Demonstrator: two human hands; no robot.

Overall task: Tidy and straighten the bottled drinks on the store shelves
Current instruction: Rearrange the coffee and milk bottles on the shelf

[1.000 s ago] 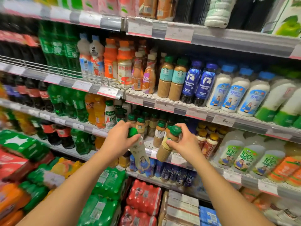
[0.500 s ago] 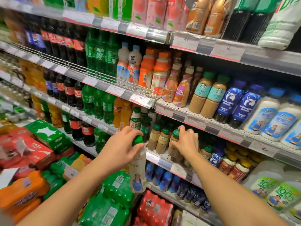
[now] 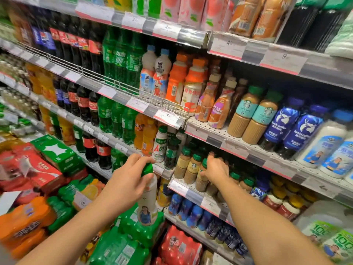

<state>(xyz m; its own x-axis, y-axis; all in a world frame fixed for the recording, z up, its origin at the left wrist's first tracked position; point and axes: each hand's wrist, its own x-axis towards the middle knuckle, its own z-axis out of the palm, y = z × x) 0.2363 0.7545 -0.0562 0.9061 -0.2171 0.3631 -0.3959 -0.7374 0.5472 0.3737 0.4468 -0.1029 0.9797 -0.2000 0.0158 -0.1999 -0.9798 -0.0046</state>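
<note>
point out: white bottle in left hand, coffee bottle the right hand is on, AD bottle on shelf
white bottle (image 3: 148,203), head view, on its lower body
coffee bottle (image 3: 201,183), head view, on its ribbed lower body
AD bottle (image 3: 160,148), head view, on its label

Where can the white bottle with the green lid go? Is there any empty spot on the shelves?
Hardly any. The left hand holds the white bottle off the shelf. The green-capped coffee row by the right hand is packed tight. Only bare strip: perforated shelf front before the taller coffee bottles.
</note>
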